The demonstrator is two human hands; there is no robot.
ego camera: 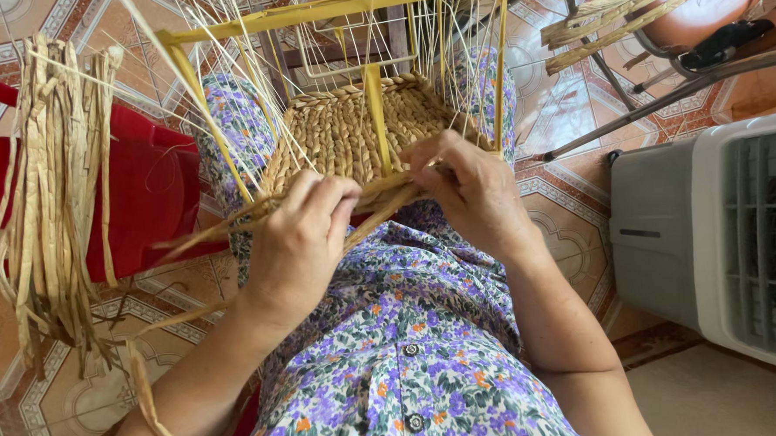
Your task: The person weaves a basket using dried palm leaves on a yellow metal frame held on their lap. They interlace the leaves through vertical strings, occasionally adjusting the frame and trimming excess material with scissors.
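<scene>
Weaving on the lap: both hands pinch one braided straw strand (378, 197) against the half-woven basket (349, 128).
Left hand (302, 239), right hand (470, 188); fingertips hidden; one yellow frame (327, 10), top cut off.

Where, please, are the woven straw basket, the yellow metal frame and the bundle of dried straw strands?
Woven straw basket (336, 133), head view, woven panel.
Yellow metal frame (326, 9), head view, top bar.
Bundle of dried straw strands (51, 189), head view, mid-bundle.
</scene>
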